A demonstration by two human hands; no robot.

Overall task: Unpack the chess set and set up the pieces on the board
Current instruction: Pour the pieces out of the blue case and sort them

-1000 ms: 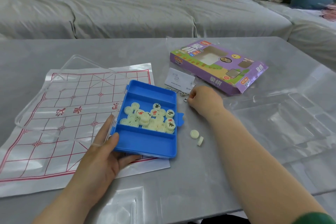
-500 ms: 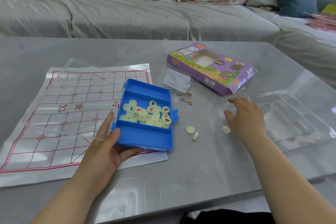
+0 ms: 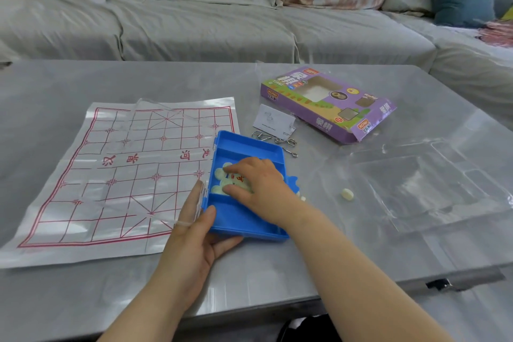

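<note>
The left hand (image 3: 194,233) grips the near corner of the blue plastic tray (image 3: 244,219) beside the red-lined paper board (image 3: 125,175). The right hand (image 3: 258,183), fingers curled, reaches into its pale round pieces (image 3: 219,173).

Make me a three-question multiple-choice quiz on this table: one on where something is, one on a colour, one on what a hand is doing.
1. Where is the purple box?
A. on the board
B. on the table beyond the blue tray
C. on the sofa

2. What colour are the board's lines?
A. red
B. black
C. green

3. What is the right hand doing?
A. resting on the purple box
B. lifting the board
C. reaching among the pieces in the blue tray

Answers: 1 B, it lies on the grey tabletop; 2 A, the grid is red; 3 C, its fingers are on the pale discs.
</note>
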